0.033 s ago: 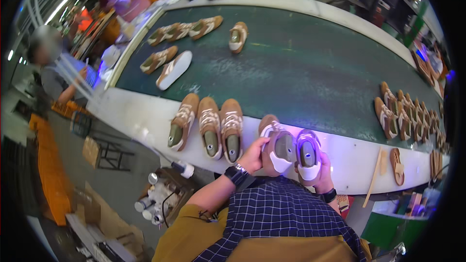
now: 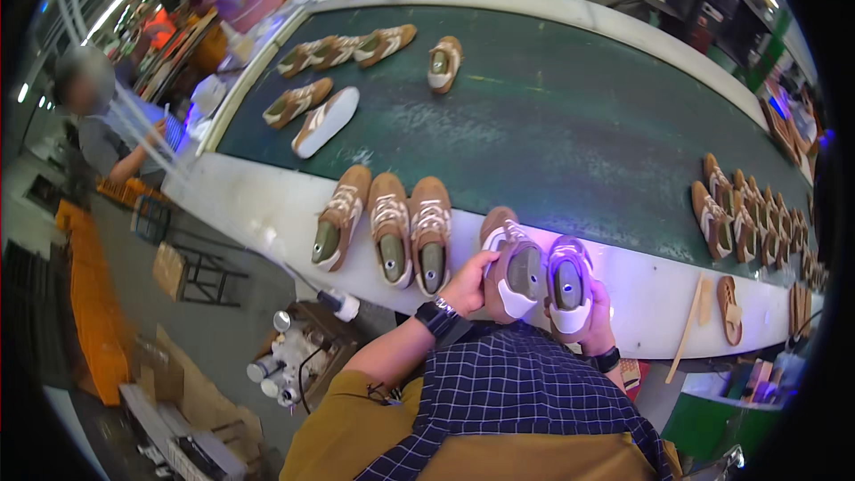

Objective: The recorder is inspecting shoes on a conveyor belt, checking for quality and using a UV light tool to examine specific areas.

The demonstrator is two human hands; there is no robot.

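My left hand (image 2: 467, 289) is closed round the side of a brown and white sneaker (image 2: 517, 304). In my right hand (image 2: 600, 322) is another sneaker (image 2: 570, 319), lit purple. Both shoes are held side by side at the near edge of the white ledge, heels toward me, with grey-green inserts inside. To the left of my left hand, a row of sneakers stands on the ledge: one leaning shoe (image 2: 342, 211), a middle shoe (image 2: 389, 214) and a right-hand shoe (image 2: 431, 218). My fingers are partly hidden by the shoes.
Several sneakers lie on the green conveyor belt (image 2: 534, 138), one showing its white sole (image 2: 328, 123). More stand in rows (image 2: 715, 218) at the right. A wooden stick (image 2: 684, 330) and a single brown shoe piece (image 2: 730, 310) lie on the ledge (image 2: 646, 281). A person (image 2: 107, 129) sits at the left.
The whole view has shifted very slightly. My hands still hold the same two sneakers, and nothing on the belt or ledge has visibly moved.
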